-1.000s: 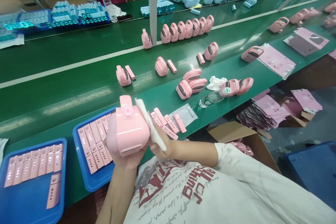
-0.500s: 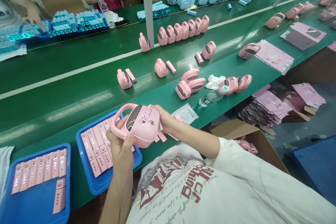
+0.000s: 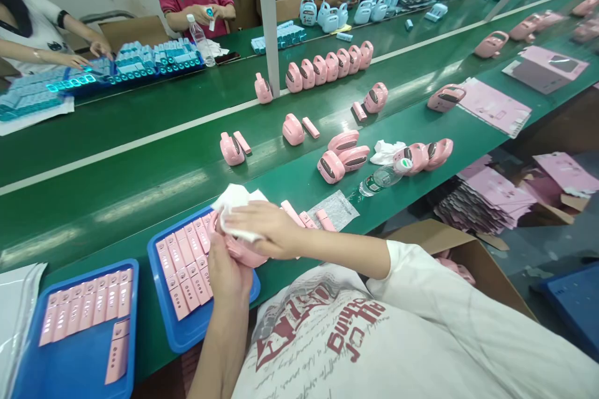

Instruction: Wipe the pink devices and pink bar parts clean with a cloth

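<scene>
A pink rounded device with a carry handle (image 3: 247, 254) is held above the near edge of the green bench. Its lower side rests in my left hand (image 3: 228, 271), with the fingers wrapped round it. My right hand (image 3: 262, 224) presses a white wiping cloth (image 3: 233, 197) against the top of the device. Cloth and hand cover most of the printed face and the handle. Just below and left is a blue tray (image 3: 175, 340) with rows of pink button sticks (image 3: 180, 249). More pink sticks (image 3: 306, 219) lie beyond my right wrist.
Another blue tray (image 3: 79, 365) with pink sticks is at the lower left. Pink devices (image 3: 331, 165), a water bottle (image 3: 381, 179) and a plastic bag (image 3: 334, 209) stand or lie rightward. A cardboard box (image 3: 496, 287) is beside me. Co-workers sit across the bench behind a metal post (image 3: 268, 25).
My right hand has come over the top of the device with the white cloth, which now covers the printed face. The device has turned in my left hand. The view has shifted slightly.
</scene>
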Tool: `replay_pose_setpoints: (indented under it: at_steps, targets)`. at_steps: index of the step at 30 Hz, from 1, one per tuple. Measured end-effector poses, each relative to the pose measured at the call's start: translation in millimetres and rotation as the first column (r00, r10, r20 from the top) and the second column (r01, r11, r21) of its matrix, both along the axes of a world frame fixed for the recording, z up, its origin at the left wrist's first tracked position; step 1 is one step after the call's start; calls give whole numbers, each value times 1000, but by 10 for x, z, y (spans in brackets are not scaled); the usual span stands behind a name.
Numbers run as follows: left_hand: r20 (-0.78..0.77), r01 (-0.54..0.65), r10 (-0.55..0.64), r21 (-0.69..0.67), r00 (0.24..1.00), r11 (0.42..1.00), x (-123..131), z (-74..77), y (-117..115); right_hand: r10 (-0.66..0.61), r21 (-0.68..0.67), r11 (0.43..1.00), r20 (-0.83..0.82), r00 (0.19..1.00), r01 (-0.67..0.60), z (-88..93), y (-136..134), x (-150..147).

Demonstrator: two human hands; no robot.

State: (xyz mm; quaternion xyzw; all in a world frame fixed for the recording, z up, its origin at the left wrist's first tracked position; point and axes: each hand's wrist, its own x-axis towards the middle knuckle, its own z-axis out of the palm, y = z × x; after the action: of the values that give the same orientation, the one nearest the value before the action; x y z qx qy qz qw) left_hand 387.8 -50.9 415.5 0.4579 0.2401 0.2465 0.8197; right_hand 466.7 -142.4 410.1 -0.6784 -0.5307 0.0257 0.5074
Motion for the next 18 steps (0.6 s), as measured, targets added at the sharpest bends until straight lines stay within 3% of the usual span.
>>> replay_pose_setpoints:
  at_steps: [2, 4, 5, 7, 8, 10, 12, 13, 15, 18]
  targets:
    - [-21, 36, -37, -61, 999, 997, 12, 13, 18, 130, -33, 992, 226, 965, -126, -80, -54, -45]
    - [-37, 49, -53, -99, 998, 994, 20, 29, 35, 129, 11, 991, 244, 961, -136, -217, -105, -74]
    - [-36, 41, -45, -88, 998, 995, 24, 35, 44, 65, 52, 996, 160, 985, -75, -289, -120, -86]
    - [-34, -13, 12, -38, 999, 999, 29, 38, 64, -116, 92, 986, -200, 973, 137, -406, -117, -120]
    - [-41, -41, 41, -22, 998, 999, 30, 36, 76, -172, 77, 971, -428, 887, 225, -442, -98, -146]
    - [-66, -81, 80, -19, 995, 997, 24, 29, 105, -116, 72, 958, -788, 605, 278, -460, -39, -212]
    - [-55, -76, 75, -16, 996, 997, 8, 23, 145, 50, 153, 952, -932, 358, 264, -419, 16, -276]
    - [-30, -67, 67, 5, 997, 998, -3, 21, 169, 124, 203, 944, -949, 291, 260, -387, 31, -298]
    - [39, -55, 52, 76, 998, 996, -27, 22, 222, 214, 276, 925, -947, 241, 262, -323, 34, -311]
    - [74, -18, 6, 170, 997, 985, -63, 24, 281, 228, 302, 903, -940, 253, 307, -282, -6, -269]
